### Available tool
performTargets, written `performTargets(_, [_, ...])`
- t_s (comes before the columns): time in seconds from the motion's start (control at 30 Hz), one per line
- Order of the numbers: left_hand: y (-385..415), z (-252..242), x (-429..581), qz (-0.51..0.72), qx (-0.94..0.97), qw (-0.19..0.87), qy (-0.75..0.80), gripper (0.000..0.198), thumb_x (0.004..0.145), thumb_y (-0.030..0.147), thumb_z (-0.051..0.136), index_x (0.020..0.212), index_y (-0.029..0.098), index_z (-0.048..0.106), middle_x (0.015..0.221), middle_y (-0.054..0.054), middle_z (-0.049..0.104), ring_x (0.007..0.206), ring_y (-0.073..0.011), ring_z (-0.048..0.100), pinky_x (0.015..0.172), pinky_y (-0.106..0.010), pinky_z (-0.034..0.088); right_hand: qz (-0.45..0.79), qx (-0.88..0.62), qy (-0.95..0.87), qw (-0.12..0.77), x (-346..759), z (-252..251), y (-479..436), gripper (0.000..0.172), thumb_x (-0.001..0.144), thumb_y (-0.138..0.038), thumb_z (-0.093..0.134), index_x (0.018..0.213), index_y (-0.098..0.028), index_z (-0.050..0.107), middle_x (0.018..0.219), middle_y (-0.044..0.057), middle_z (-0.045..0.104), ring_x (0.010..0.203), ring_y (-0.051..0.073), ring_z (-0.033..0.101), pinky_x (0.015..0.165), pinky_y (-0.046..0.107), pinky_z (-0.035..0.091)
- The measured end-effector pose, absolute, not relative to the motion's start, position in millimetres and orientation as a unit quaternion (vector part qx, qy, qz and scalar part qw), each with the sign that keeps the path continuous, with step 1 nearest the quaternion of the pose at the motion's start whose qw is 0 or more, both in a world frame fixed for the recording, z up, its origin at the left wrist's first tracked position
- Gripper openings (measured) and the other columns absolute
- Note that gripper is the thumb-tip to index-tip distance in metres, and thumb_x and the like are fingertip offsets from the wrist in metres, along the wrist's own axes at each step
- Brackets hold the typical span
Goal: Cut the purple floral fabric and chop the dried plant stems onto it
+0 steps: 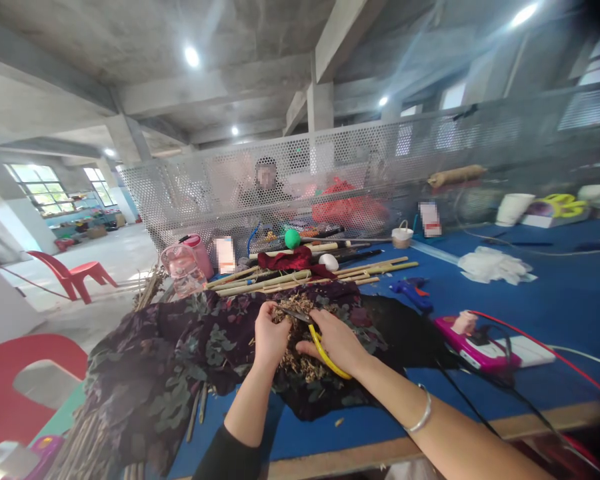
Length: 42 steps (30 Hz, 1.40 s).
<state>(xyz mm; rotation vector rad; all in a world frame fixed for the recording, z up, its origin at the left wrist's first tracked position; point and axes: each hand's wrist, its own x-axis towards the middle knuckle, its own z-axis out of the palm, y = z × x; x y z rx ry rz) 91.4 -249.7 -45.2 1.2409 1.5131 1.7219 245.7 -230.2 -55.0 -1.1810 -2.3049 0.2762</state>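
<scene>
My right hand [337, 340] is closed around yellow-handled scissors [325, 353], whose dark blades point left over a heap of dried brown plant material [305, 367]. At the heap's left edge is my left hand [271, 337], fingers pinched near the blade tips; what it holds is too small to name. The heap lies on a dark floral cloth [205, 340] spread over the blue table [370, 427].
Bamboo sticks [300, 277], dark red cloth [285, 260] and a green ball [293, 238] lie beyond the cloth. To the right are a blue glue gun [411, 292] and a pink power strip [480, 350] with cables. Behind a perforated screen [195, 193] sits a person [266, 190].
</scene>
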Motion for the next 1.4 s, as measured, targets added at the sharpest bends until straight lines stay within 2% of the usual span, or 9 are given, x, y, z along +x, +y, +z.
performTargets(0.23, [-250.9, -44.9, 91.7, 0.633, 0.459, 0.244, 0.575, 0.023, 0.061, 0.011, 0.057, 0.082, 0.018, 0.052, 0.074, 0.002, 0.061, 0.068, -0.0119, 0.054, 0.064, -0.021, 0.04, 0.075, -0.447, -0.856, 0.247, 245.4, -55.6, -230.6, 0.055, 0.074, -0.061, 0.057, 0.107, -0.017, 0.053, 0.097, 0.01, 0.06, 0.094, 0.025, 0.059, 0.078, 0.032, 0.043])
performTargets(0.4, [-252.7, -41.8, 92.4, 0.625, 0.457, 0.266, 0.574, 0.019, 0.061, 0.01, 0.055, 0.078, 0.018, 0.052, 0.07, 0.002, 0.06, 0.062, -0.0107, 0.053, 0.061, -0.021, 0.04, 0.074, -0.464, -0.848, 0.246, 245.5, -54.7, -230.4, 0.048, 0.078, -0.059, 0.054, 0.105, -0.02, 0.055, 0.096, 0.009, 0.063, 0.093, 0.024, 0.062, 0.073, 0.029, 0.043])
performTargets(0.63, [-253.2, -40.6, 93.5, 0.638, 0.433, 0.297, 0.562, 0.02, 0.06, 0.012, 0.057, 0.076, 0.019, 0.049, 0.062, 0.006, 0.054, 0.052, -0.0079, 0.047, 0.054, -0.019, 0.038, 0.08, -0.462, -0.851, 0.238, 248.2, -49.8, -231.1, 0.037, 0.081, -0.058, 0.051, 0.089, -0.022, 0.056, 0.081, 0.006, 0.068, 0.078, 0.023, 0.066, 0.058, 0.025, 0.036])
performTargets(0.77, [-250.0, -44.9, 91.6, 0.644, 0.427, 0.299, 0.56, 0.021, 0.06, 0.015, 0.061, 0.077, 0.019, 0.05, 0.064, 0.005, 0.055, 0.052, -0.0075, 0.047, 0.054, -0.018, 0.037, 0.103, -0.462, -0.848, 0.237, 248.8, -49.1, -230.1, 0.034, 0.084, -0.055, 0.047, 0.086, -0.023, 0.056, 0.071, 0.004, 0.067, 0.07, 0.022, 0.066, 0.054, 0.024, 0.033])
performTargets(0.83, [-247.6, -47.8, 90.1, 0.654, 0.414, 0.303, 0.555, 0.022, 0.06, 0.018, 0.063, 0.078, 0.019, 0.05, 0.065, 0.005, 0.054, 0.053, -0.0073, 0.047, 0.054, -0.018, 0.037, 0.109, -0.464, -0.844, 0.244, 249.3, -49.7, -228.7, 0.033, 0.084, -0.054, 0.048, 0.089, -0.022, 0.056, 0.074, 0.004, 0.067, 0.072, 0.021, 0.066, 0.056, 0.024, 0.035])
performTargets(0.9, [-245.5, -50.0, 88.8, 0.664, 0.399, 0.313, 0.549, 0.024, 0.061, 0.021, 0.065, 0.079, 0.019, 0.049, 0.063, 0.006, 0.052, 0.052, -0.0067, 0.046, 0.053, -0.018, 0.036, 0.102, -0.459, -0.842, 0.263, 250.2, -51.1, -226.8, 0.036, 0.081, -0.053, 0.052, 0.097, -0.021, 0.054, 0.087, 0.006, 0.067, 0.082, 0.022, 0.065, 0.062, 0.025, 0.04])
performTargets(1.03, [-243.7, -51.3, 87.2, 0.674, 0.382, 0.342, 0.532, 0.027, 0.063, 0.026, 0.066, 0.079, 0.019, 0.046, 0.06, 0.008, 0.047, 0.049, -0.0053, 0.043, 0.05, -0.017, 0.034, 0.09, -0.435, -0.847, 0.293, 252.4, -54.8, -224.1, 0.05, 0.078, -0.051, 0.057, 0.114, -0.018, 0.049, 0.104, 0.011, 0.061, 0.099, 0.024, 0.059, 0.079, 0.03, 0.044])
performTargets(1.23, [-242.5, -53.0, 86.2, 0.674, 0.391, 0.364, 0.51, 0.028, 0.062, 0.02, 0.063, 0.082, 0.02, 0.043, 0.059, 0.009, 0.045, 0.047, -0.0045, 0.04, 0.048, -0.016, 0.032, 0.065, -0.41, -0.862, 0.29, 251.1, -55.6, -225.8, 0.057, 0.072, -0.054, 0.064, 0.111, -0.016, 0.051, 0.096, 0.011, 0.059, 0.093, 0.025, 0.058, 0.08, 0.034, 0.044])
performTargets(1.4, [-243.1, -53.2, 87.0, 0.665, 0.404, 0.379, 0.501, 0.029, 0.06, 0.018, 0.062, 0.081, 0.02, 0.043, 0.062, 0.008, 0.051, 0.05, -0.0054, 0.043, 0.049, -0.016, 0.033, 0.055, -0.412, -0.865, 0.282, 249.7, -54.4, -226.8, 0.057, 0.072, -0.055, 0.064, 0.111, -0.015, 0.052, 0.094, 0.01, 0.058, 0.089, 0.024, 0.057, 0.079, 0.034, 0.044])
